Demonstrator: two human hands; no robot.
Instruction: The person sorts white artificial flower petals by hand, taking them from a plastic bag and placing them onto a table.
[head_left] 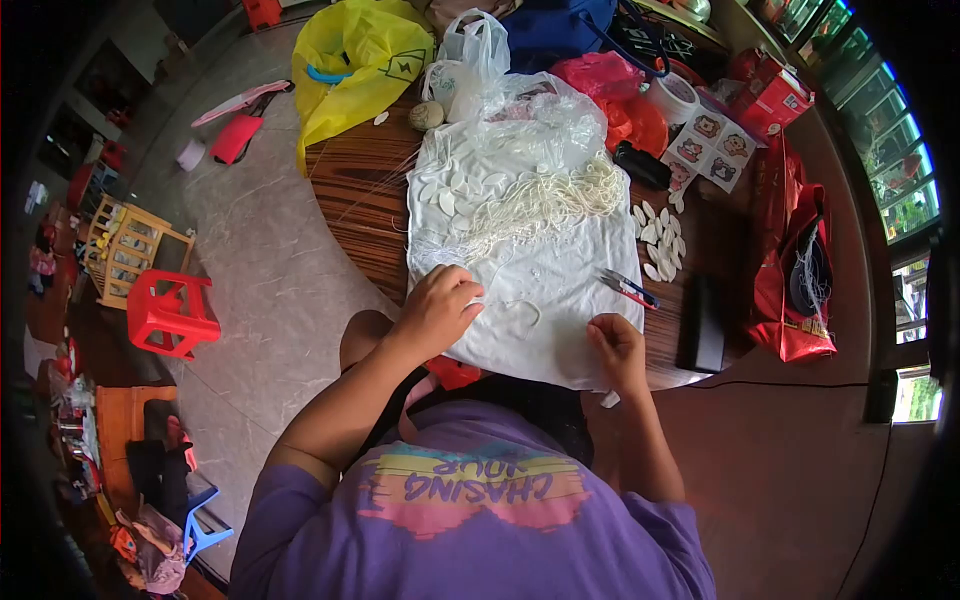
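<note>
My left hand (440,308) is over the left part of a white cloth (560,355), its fingers curled together with a small white piece (476,300) showing at the tips. At the cloth's right front edge, my right hand (617,350) has thumb and fingers pinched; whatever is between them is too small to make out. A short curved length of white cord (527,314) lies between the hands. Small snips (630,288) with red and blue parts rest beyond my right hand. Farther back is a bundle of cream cord (550,205), with white petal-shaped pieces (447,200) left of it.
More white petal-shaped pieces (659,243) lie on the dark wooden table (350,190) at right. A black oblong case (703,325) is near the right edge. Clear plastic bags (545,120), a yellow bag (350,70) and a red bag (795,270) surround the work area.
</note>
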